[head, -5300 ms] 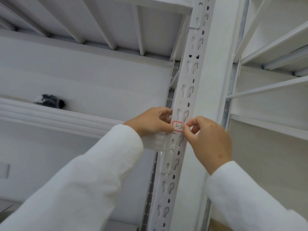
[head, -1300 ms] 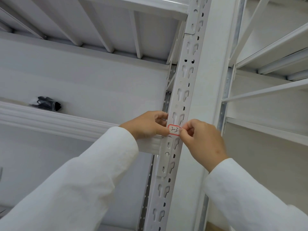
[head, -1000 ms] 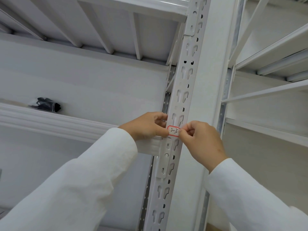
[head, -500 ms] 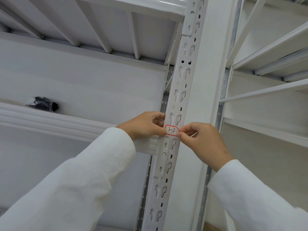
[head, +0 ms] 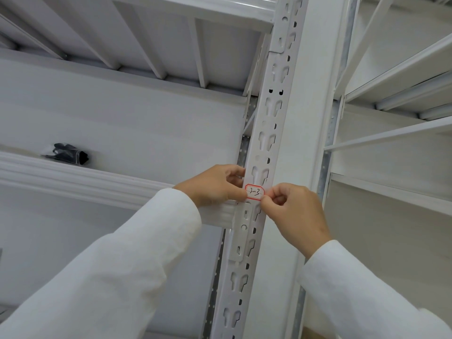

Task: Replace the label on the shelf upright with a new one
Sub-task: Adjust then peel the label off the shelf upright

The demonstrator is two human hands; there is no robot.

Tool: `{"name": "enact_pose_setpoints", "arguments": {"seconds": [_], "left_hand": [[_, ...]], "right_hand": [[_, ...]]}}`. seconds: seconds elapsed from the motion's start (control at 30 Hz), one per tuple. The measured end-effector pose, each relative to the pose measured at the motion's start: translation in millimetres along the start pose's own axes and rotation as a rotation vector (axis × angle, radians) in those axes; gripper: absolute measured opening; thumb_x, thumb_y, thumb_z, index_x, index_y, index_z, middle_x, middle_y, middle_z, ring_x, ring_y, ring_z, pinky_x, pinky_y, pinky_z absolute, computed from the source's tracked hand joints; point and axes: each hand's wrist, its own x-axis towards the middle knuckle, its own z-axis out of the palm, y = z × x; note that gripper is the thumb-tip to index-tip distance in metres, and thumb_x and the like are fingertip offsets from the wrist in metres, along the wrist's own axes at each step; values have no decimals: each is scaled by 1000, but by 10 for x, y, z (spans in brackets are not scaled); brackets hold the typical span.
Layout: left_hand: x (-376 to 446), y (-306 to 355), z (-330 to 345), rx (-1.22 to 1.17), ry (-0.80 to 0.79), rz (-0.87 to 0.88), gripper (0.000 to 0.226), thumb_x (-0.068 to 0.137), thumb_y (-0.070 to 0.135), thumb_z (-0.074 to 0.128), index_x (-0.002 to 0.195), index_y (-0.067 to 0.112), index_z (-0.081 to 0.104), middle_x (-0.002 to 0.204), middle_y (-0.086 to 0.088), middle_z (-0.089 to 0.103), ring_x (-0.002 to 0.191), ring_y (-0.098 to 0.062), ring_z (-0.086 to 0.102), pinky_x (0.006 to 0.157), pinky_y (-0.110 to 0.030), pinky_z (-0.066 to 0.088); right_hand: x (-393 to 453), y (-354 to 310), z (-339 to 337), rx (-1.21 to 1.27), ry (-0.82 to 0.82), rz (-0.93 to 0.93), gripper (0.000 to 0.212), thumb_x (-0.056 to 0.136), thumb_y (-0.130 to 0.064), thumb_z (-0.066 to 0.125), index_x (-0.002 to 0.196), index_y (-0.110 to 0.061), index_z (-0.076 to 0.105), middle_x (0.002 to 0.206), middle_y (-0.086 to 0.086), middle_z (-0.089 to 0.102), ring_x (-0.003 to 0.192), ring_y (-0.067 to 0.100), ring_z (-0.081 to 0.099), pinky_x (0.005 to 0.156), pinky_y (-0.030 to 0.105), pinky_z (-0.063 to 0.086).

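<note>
A small white label (head: 254,192) with a red border and handwritten "3-3" lies flat on the white slotted shelf upright (head: 267,133). My left hand (head: 215,185) presses its thumb on the label's left edge. My right hand (head: 293,212) pinches at the label's right lower edge with thumb and forefinger. Both arms wear white sleeves. Whether the label is stuck down or lifted at the right edge I cannot tell.
A white shelf beam (head: 73,177) runs left from the upright at hand height. A black bundle in clear wrap (head: 67,154) lies on that shelf at the far left. A higher shelf (head: 195,6) spans overhead. More white shelving (head: 403,77) stands to the right.
Both hands have stayed at the label's two edges. The right hand's fingers have shifted slightly lower on the label's right edge; the view has drifted a little.
</note>
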Motion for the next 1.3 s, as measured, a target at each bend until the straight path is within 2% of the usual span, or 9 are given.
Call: {"name": "enact_pose_setpoints", "arguments": {"seconds": [0.07,0.2,0.3,0.4,0.63,0.83,1.1,1.2,1.3], "left_hand": [[0,7,3,-4,-4,4,43,77,-3,61,116,15,58,88,4,69,69,-3,64,75,-19,49],[-6,6,7,8,6,1,43,78,-3,61,117,15,58,89,3,68,71,-6,63,76,-20,49],[-5,5,9,14,10,4,43,77,-3,61,115,16,59,89,3,69,72,-7,63,79,-22,49],[-3,5,9,25,14,5,41,77,-2,61,113,18,59,89,3,69,72,-7,63,81,-23,49],[-3,4,3,31,15,11,42,77,-1,62,114,18,59,84,7,69,68,-2,63,81,-23,48],[1,-9,0,31,14,19,42,76,0,63,113,19,59,86,7,69,70,-5,64,86,-26,50],[4,-8,-2,46,14,14,43,77,1,63,117,17,58,85,8,68,70,-4,62,85,-25,48],[8,-18,-8,47,12,7,45,77,2,64,120,15,57,87,6,69,72,-6,62,87,-26,48],[10,-20,-8,38,9,4,45,78,1,63,121,13,56,84,7,68,71,-5,62,83,-23,47]], "right_hand": [[-1,2,5,54,-10,24,13,77,-23,62,64,-20,65,55,-6,62,55,11,55,55,22,43],[8,29,-11,157,-25,80,13,77,-22,64,64,-21,67,57,-4,66,63,18,65,64,28,51],[-12,36,-43,111,-15,38,12,78,-25,64,68,-23,68,57,-7,64,56,9,58,56,23,45],[-24,42,-53,81,-12,9,8,76,-28,67,69,-24,69,58,-9,64,53,6,53,56,23,45],[-4,25,3,212,-32,91,15,77,-22,65,63,-21,67,55,-2,65,62,20,63,68,36,55],[2,-4,22,291,-34,148,19,78,-20,62,59,-22,65,51,-4,64,66,24,68,71,39,56],[9,28,27,426,-54,159,17,80,-17,63,64,-20,67,53,-4,62,54,14,60,68,35,54],[-3,68,-22,415,-46,69,10,79,-17,67,70,-19,68,62,2,64,55,11,57,66,33,53],[3,140,-101,169,73,-206,11,77,-16,70,77,-25,64,65,-8,56,55,7,51,57,23,47]]}}
